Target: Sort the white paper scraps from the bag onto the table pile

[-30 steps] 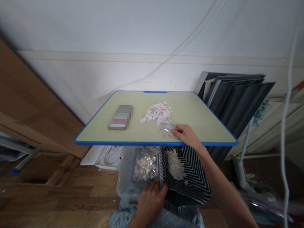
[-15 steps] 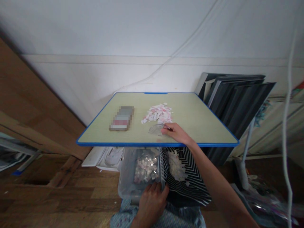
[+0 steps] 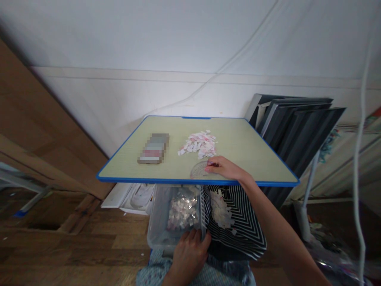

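My right hand [image 3: 222,167] pinches a clear, half-round protractor [image 3: 199,170] close to the front edge of the table [image 3: 253,139]. Just beyond it lies a pile of small white and pink paper pieces [image 3: 199,143]. Below the table, my left hand [image 3: 192,250] is closed over the front rim of a clear plastic bin [image 3: 157,230], where the bin meets a black-and-white striped bag [image 3: 250,226]. Inside the bin is a heap of shiny small pieces [image 3: 183,212]. Pale flat pieces [image 3: 222,212] rest in the striped bag.
A blurred-out rectangular object [image 3: 153,149] lies on the left of the table. Dark flat panels [image 3: 294,131] lean against the wall at the right. White flat boxes [image 3: 131,198] are on the floor at left, and a white cable [image 3: 358,159] hangs at far right.
My right hand has moved slightly right and towards the table's front edge, taking the protractor with it, away from the paper pile. My left hand stays on the bin's rim.
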Tool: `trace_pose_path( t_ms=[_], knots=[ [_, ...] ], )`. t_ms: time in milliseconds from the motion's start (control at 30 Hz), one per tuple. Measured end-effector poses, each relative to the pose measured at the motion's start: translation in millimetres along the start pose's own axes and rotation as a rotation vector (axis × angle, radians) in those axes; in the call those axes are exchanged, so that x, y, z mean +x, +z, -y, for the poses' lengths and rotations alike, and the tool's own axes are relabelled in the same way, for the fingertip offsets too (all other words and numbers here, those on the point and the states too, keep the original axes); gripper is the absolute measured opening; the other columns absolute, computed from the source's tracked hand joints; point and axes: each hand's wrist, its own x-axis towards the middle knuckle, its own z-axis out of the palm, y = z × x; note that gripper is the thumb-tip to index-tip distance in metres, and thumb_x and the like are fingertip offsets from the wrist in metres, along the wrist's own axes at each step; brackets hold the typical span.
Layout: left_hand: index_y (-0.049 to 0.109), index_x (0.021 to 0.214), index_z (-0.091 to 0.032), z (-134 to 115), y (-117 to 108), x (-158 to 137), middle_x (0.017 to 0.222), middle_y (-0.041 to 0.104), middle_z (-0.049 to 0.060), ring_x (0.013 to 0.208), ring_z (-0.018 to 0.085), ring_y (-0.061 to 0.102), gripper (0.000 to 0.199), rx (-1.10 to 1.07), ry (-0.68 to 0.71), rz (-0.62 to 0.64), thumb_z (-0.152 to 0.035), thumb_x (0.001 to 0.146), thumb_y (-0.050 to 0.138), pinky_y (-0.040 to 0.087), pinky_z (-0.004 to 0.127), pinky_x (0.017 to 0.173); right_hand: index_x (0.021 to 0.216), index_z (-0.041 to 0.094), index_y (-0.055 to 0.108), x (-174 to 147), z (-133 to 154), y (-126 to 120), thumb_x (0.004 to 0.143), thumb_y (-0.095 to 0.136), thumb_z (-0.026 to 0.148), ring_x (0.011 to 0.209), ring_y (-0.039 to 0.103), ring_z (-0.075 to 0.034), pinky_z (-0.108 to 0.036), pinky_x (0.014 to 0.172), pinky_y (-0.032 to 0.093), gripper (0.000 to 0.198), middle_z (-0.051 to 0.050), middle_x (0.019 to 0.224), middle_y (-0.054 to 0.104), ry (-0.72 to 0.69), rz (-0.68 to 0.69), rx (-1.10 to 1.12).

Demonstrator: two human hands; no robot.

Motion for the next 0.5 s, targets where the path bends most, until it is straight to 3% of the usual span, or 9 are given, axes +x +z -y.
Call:
trace_pose_path(
  t_ms=[233, 433, 500],
  knots=[
    [0.046, 0.117, -0.021, 0.1, 0.6, 0.3, 0.097, 0.057, 0.008, 0.086, 0.023, 0.053, 0.041, 0.009, 0.006, 0.038, -0.018, 0.077, 0.057, 0.045, 0.036, 0.072, 0.055, 0.016, 0.045, 20.2, 7.2, 22.4, 0.079, 0.047, 0.033, 0.052, 0.034, -0.008, -0.023, 0.05, 0.024, 0.029, 0.003, 0.052, 0.039, 0.011, -0.04, 0.003],
    [0.047, 0.116, -0.022, -0.1, 0.6, -0.3, 0.096, 0.058, 0.008, 0.086, 0.024, 0.054, 0.041, 0.003, -0.005, 0.043, -0.019, 0.077, 0.058, 0.045, 0.035, 0.072, 0.055, 0.015, 0.046, 18.1, 6.8, 23.5, 0.079, 0.044, 0.026, 0.053, 0.036, -0.008, -0.023, 0.052, 0.026, 0.026, 0.002, 0.053, 0.04, 0.108, -0.28, -0.038],
    [0.047, 0.116, -0.021, -0.3, -0.4, -0.5, 0.095, 0.058, 0.008, 0.086, 0.024, 0.054, 0.04, -0.002, -0.005, 0.034, -0.019, 0.077, 0.057, 0.045, 0.035, 0.071, 0.055, 0.015, 0.046, 16.8, 6.0, 24.2, 0.077, 0.047, 0.024, 0.055, 0.037, -0.008, -0.023, 0.053, 0.027, 0.024, 0.002, 0.054, 0.041, 0.105, -0.3, -0.068]
  ],
)
